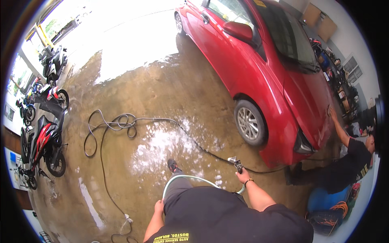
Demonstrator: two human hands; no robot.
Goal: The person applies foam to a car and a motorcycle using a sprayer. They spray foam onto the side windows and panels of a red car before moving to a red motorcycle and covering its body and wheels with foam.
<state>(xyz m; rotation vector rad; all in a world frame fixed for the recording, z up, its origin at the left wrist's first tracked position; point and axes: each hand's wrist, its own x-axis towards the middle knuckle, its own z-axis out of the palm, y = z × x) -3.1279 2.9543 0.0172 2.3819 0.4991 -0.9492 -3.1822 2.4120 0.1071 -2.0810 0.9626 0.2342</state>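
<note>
My right hand (pixel 243 177) is wrapped round a spray gun (pixel 236 163) with a dark body and a pale front end, held out toward the front of a red car (pixel 259 77). A pale green hose (pixel 194 177) runs from near my right wrist in an arc across my front. My left hand (pixel 159 207), low beside my left thigh, is closed round the other side of that hose. The car's front wheel (pixel 249 122) is beyond the spray gun. White foam (pixel 158 146) lies spattered on the wet floor.
A dark hose (pixel 121 121) lies looped on the floor and passes beyond my right hand. Several motorcycles (pixel 42 141) stand along the left. At the right, another person (pixel 336 162) leans with a hand on the car's hood. A blue drum (pixel 326 200) and shelves (pixel 336 77) are nearby.
</note>
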